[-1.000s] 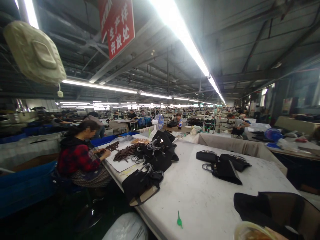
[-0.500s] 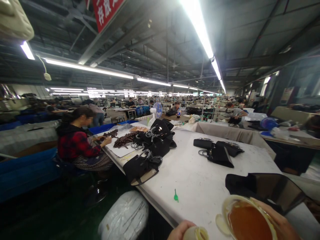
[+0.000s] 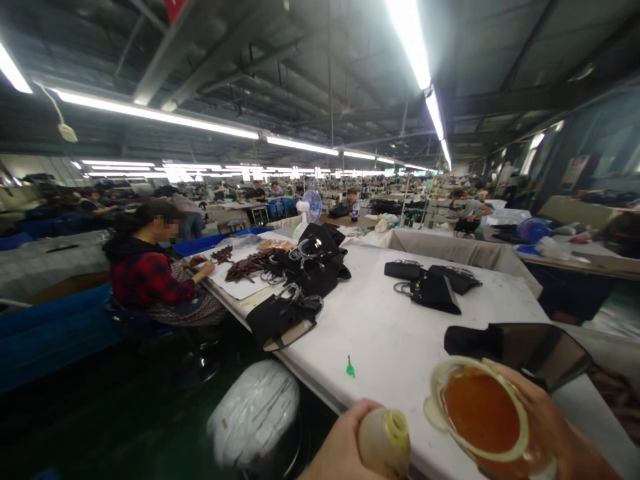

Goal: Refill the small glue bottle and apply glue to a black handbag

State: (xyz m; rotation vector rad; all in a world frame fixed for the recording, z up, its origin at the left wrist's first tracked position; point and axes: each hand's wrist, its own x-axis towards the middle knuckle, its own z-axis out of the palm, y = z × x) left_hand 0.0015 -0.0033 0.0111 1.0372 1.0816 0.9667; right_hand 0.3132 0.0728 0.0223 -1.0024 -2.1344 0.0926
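Note:
My left hand is wrapped around a small pale bottle. The bottle's neck is uncapped, with a yellowish rim tilted toward the right. In my right hand is a wide-mouthed jar of amber-brown liquid, tipped so that its mouth faces me. The two openings are apart, and no liquid shows running between them. A pale rounded piece shows at the jar's left side; whether it is attached, I cannot tell. On the white table lies a green nozzle-like cap, beyond the bottle.
Behind the jar lies a black panel. Black handbags lie farther back, and more are piled at the left beside brown strips. A plastic-covered stool stands by the table edge. A person in a red checked top sits at left.
Both hands have risen into fuller view with the bottle and the jar. The view has tilted down slightly. The seated person's hands have shifted a little.

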